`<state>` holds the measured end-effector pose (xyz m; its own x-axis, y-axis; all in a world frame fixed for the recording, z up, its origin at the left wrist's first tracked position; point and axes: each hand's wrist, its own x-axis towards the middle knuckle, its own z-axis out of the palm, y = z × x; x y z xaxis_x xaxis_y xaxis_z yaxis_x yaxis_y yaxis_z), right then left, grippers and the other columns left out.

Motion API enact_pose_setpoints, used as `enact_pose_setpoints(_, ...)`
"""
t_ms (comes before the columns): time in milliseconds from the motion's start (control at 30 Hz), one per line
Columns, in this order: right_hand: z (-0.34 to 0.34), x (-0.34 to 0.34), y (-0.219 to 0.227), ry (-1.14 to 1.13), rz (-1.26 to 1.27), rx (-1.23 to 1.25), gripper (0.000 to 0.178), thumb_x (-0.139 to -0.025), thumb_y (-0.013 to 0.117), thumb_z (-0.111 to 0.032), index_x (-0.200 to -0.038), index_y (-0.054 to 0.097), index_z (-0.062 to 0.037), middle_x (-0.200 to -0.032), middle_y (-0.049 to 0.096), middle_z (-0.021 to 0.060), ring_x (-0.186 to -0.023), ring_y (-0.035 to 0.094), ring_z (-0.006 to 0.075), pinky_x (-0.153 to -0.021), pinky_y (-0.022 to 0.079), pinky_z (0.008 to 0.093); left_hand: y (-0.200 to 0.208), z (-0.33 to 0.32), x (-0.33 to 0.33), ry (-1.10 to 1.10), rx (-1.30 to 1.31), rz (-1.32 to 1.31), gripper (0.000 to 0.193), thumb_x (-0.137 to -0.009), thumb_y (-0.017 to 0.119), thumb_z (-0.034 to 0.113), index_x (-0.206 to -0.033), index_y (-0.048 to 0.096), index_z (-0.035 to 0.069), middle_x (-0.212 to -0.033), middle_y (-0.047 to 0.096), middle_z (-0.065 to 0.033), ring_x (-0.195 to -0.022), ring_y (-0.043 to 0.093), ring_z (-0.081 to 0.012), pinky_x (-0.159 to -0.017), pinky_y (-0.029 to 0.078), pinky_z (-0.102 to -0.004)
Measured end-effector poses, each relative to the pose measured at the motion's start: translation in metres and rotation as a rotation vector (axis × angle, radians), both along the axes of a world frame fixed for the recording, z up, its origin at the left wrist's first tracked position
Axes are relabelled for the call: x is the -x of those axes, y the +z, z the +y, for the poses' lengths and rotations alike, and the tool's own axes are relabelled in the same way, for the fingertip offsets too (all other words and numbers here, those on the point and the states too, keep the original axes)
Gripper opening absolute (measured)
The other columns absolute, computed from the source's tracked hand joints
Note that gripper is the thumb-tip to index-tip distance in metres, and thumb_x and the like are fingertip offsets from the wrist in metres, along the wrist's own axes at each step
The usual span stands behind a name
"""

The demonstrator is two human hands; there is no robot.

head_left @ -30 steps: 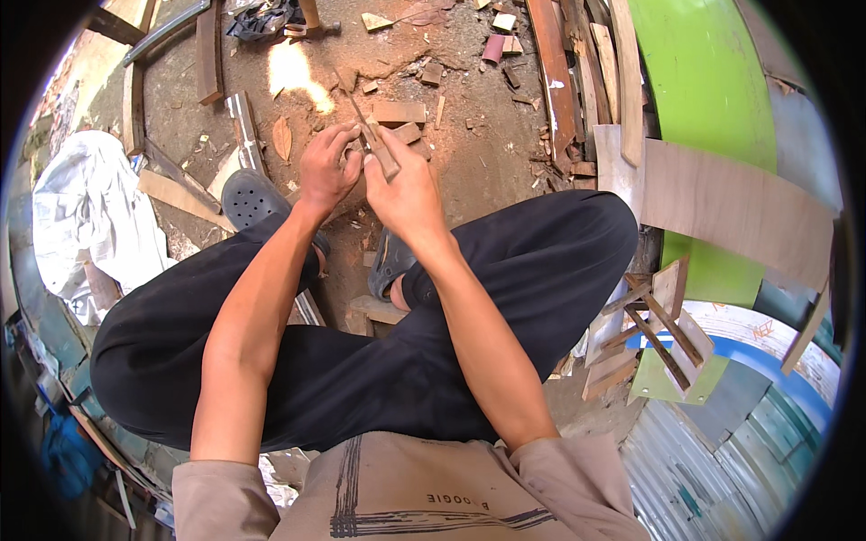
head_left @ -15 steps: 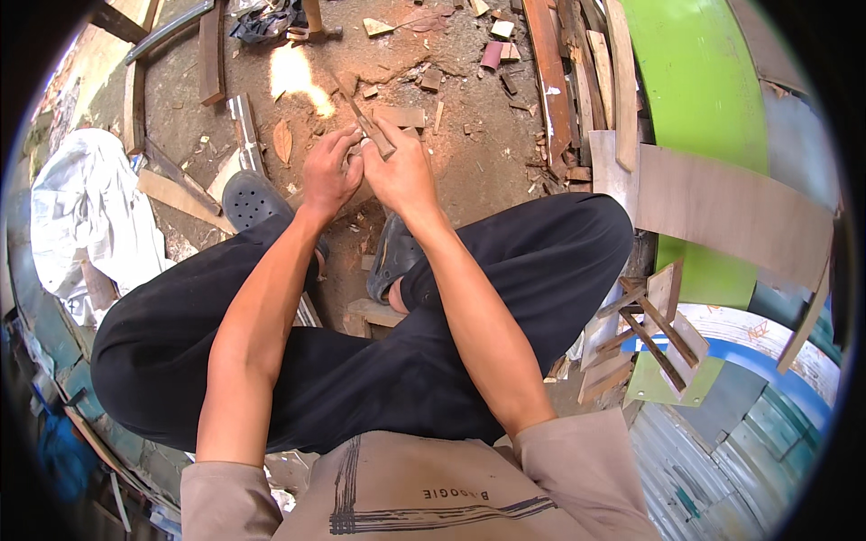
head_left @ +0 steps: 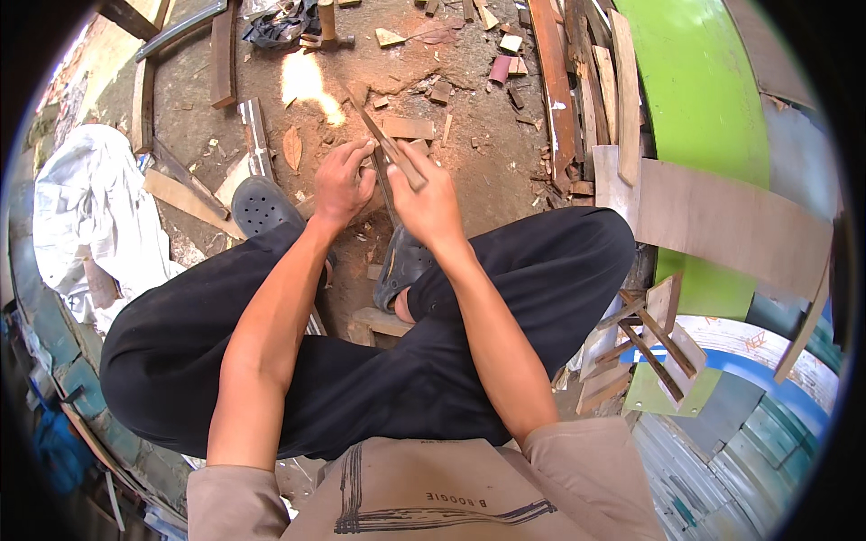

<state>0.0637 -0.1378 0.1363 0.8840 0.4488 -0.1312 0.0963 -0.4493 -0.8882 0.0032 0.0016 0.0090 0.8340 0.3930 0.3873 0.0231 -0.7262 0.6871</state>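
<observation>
My right hand (head_left: 424,200) is closed around a long, thin tool with a flat brown wooden handle (head_left: 411,169); its narrow end points away and to the left over the ground. Close beside it, my left hand (head_left: 343,185) has its fingers curled, with the fingertips against the tool's middle. A thin dark strip (head_left: 386,191) runs down between the two hands toward my right shoe. Whatever the left fingers pinch is hidden.
A hammer (head_left: 327,38) lies by a black plastic bag (head_left: 273,27). Wood offcuts (head_left: 408,128) litter the dirt. Long boards (head_left: 552,86) and a green panel (head_left: 704,99) lie right; a white cloth (head_left: 90,216) lies left. My shoes (head_left: 263,206) flank the work.
Both hands have shifted slightly right and nearer in the picture, along with the whole scene. The tool's handle has moved nearer, and the dark strip between the hands now shows.
</observation>
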Motion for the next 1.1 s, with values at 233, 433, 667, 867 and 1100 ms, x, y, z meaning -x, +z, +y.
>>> enact_pose_setpoints(233,-0.084,0.09,0.108,0.058,0.081,0.055,0.048,-0.094,0.063,-0.002,-0.14,0.054,0.0091,-0.123,0.068,0.0292,-0.114,0.07,0.0347,-0.09,0.056,0.0334,0.001,0.013,0.011,-0.019,-0.077,0.03,0.03,-0.079,0.069,0.008,-0.11,0.07,0.007,-0.118,0.07,-0.0094,-0.108,0.067,-0.031,-0.094,0.054,-0.0423)
enact_pose_setpoints(433,-0.082,0.088,0.134,0.05,0.149,0.052,0.046,-0.096,0.062,-0.002,-0.139,0.054,0.012,-0.13,0.067,0.0267,-0.122,0.066,0.029,-0.103,0.049,0.0346,0.002,0.01,0.004,0.026,-0.017,0.017,0.031,-0.078,0.069,0.008,-0.109,0.07,0.007,-0.118,0.071,-0.0092,-0.109,0.067,-0.0313,-0.095,0.054,-0.0432)
enact_pose_setpoints(667,0.002,0.016,0.01,0.012,0.077,0.046,0.045,-0.095,0.063,-0.015,-0.134,0.059,0.0054,-0.115,0.069,0.031,-0.113,0.066,0.0434,-0.094,0.053,0.0406,0.006,0.007,0.003,-0.019,-0.009,0.044,0.029,-0.08,0.068,0.007,-0.108,0.071,0.007,-0.116,0.071,-0.0089,-0.107,0.067,-0.0314,-0.093,0.054,-0.0429)
enact_pose_setpoints(867,-0.124,0.115,0.15,0.081,0.148,0.108,0.048,-0.094,0.062,0.001,-0.139,0.053,0.0111,-0.13,0.066,0.0287,-0.118,0.068,0.0324,-0.094,0.055,0.0328,0.005,0.011,0.011,0.005,-0.032,0.03,0.031,-0.079,0.067,0.005,-0.11,0.071,0.008,-0.116,0.072,-0.0085,-0.108,0.067,-0.0305,-0.094,0.054,-0.0421)
enact_pose_setpoints(1100,-0.006,-0.003,-0.009,0.028,0.03,-0.02,0.044,-0.096,0.066,-0.016,-0.134,0.061,0.0044,-0.125,0.068,0.027,-0.118,0.068,0.0332,-0.1,0.049,0.0354,0.0,0.013,0.011,0.017,-0.019,0.212,0.044,-0.083,0.068,0.014,-0.127,0.066,0.008,-0.129,0.067,-0.0112,-0.122,0.062,-0.0326,-0.105,0.049,-0.0435)
